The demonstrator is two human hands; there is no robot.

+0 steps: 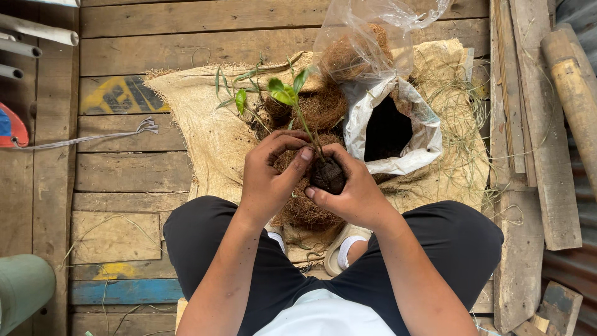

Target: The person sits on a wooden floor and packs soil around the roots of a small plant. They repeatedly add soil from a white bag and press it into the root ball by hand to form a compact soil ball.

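Dark, crumbly soil ball (328, 176) of a thin-stemmed green seedling (292, 99) sits clasped by both the left hand (268, 177) and right hand (356, 193), above fibrous brown coconut husk (305, 208) on coarse burlap sacking (199, 130).

Left hand (268, 180), right hand (348, 190) together, fingers curled.

Rough weathered wood planks (134, 171), coarse burlap cloth (205, 118), fibrous matt coconut husk (320, 109), glossy clear plastic bag (367, 37)
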